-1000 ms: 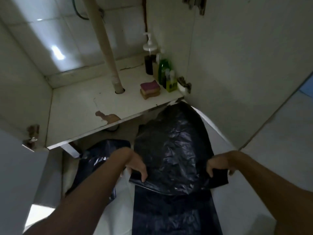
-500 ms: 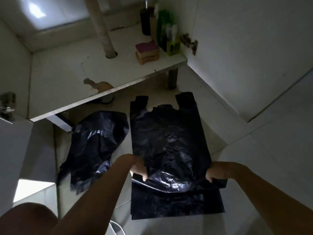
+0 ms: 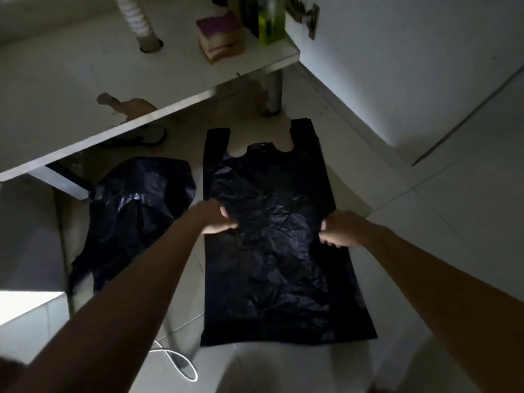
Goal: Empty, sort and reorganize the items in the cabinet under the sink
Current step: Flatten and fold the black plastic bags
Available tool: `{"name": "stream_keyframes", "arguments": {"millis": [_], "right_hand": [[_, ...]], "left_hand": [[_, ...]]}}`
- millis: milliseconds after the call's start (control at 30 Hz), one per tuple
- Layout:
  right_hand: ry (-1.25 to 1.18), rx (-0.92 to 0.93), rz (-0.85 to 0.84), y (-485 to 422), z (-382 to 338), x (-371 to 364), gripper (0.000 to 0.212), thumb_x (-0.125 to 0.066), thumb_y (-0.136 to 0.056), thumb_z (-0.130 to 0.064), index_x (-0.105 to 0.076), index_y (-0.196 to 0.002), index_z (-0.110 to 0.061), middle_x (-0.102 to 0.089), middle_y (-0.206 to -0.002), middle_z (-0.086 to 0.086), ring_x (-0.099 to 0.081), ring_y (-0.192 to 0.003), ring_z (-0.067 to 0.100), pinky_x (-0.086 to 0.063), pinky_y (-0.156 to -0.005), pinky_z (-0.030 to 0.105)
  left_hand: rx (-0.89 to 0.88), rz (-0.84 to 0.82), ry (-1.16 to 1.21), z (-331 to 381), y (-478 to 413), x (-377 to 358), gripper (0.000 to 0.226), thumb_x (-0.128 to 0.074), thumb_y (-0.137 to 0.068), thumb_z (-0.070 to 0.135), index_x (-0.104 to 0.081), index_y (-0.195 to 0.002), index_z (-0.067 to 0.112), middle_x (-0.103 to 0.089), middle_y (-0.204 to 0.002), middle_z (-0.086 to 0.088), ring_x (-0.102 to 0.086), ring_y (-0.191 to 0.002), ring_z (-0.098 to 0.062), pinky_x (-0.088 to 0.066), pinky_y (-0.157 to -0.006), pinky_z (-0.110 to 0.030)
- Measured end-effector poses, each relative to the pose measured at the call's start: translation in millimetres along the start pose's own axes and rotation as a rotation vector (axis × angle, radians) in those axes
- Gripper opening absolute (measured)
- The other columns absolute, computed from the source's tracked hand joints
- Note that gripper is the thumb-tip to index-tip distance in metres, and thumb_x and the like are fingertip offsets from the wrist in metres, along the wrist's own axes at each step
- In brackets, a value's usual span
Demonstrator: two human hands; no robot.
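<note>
Tiled floor (image 3: 425,251) under everything, and spread flat on it is the black carrier bag (image 3: 278,279), handles pointing away from me. Beyond the bag's handles sits the white cabinet shelf (image 3: 71,89), chipped at its front edge. Left of the bag, a second black bag (image 3: 136,211) lies crumpled, just beside it. My left hand (image 3: 217,218) rests on the bag's left edge, fingers laid out flat. My right hand (image 3: 338,231) is at its right edge, fingers curled; grasping or not, I can't tell. Beyond the bag, on the shelf: stacked sponges (image 3: 221,38), a green bottle (image 3: 270,21).
</note>
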State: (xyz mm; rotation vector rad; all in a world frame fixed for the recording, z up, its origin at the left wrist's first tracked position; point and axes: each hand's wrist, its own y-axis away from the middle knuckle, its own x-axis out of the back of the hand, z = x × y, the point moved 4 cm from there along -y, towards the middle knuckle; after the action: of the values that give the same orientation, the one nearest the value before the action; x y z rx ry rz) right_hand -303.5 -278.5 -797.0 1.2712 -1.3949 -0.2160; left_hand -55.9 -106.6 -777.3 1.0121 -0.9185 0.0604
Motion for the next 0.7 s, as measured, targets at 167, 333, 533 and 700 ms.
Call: {"name": "stream_keyframes", "arguments": {"millis": [167, 333, 533, 700], "right_hand": [[0.100, 0.087, 0.440, -64.5, -3.7, 7.8, 0.058, -0.043, -0.097, -0.049, -0.028, -0.152, -0.034, -0.028, -0.159, -0.001, -0.027, -0.146, 0.026, -0.024, -0.118, 0.052], [0.244, -0.005, 0.498, -101.1, 16.0, -13.2, 0.069, -0.019, -0.098, -0.064, -0.003, -0.158, -0.034, 0.000, -0.167, -0.004, 0.000, -0.153, 0.025, 0.008, -0.116, 0.064], [0.308, -0.069, 0.683, -107.4, 26.5, -25.2, 0.074, -0.010, -0.094, -0.069, -0.006, -0.158, -0.032, -0.005, -0.167, -0.001, -0.006, -0.153, 0.026, 0.008, -0.115, 0.068], [0.300, -0.062, 0.715, -116.5, 25.5, -19.7, 0.076, -0.010, -0.094, -0.071, -0.006, -0.159, -0.031, -0.006, -0.167, -0.001, -0.008, -0.153, 0.026, 0.008, -0.114, 0.069]], "left_hand": [[0.021, 0.461, 0.006, -3.3, -65.0, 6.9, 0.071, -0.055, -0.087, 0.058, -0.034, -0.147, 0.026, -0.037, -0.147, -0.017, -0.040, -0.133, -0.039, -0.038, -0.104, -0.051], [0.085, 0.502, -0.077, -3.4, -117.2, -15.3, 0.073, -0.030, -0.094, 0.066, -0.014, -0.155, 0.029, -0.016, -0.162, -0.012, -0.012, -0.147, -0.040, -0.017, -0.114, -0.063], [0.020, 0.568, -0.084, 8.0, -137.9, -22.6, 0.073, -0.024, -0.096, 0.064, -0.013, -0.157, 0.024, -0.011, -0.164, -0.008, -0.005, -0.150, -0.037, -0.008, -0.116, -0.063], [0.028, 0.531, -0.084, 2.4, -146.6, -15.5, 0.076, -0.023, -0.095, 0.068, -0.008, -0.157, 0.027, -0.004, -0.165, -0.006, -0.001, -0.151, -0.036, -0.005, -0.116, -0.063]]}}
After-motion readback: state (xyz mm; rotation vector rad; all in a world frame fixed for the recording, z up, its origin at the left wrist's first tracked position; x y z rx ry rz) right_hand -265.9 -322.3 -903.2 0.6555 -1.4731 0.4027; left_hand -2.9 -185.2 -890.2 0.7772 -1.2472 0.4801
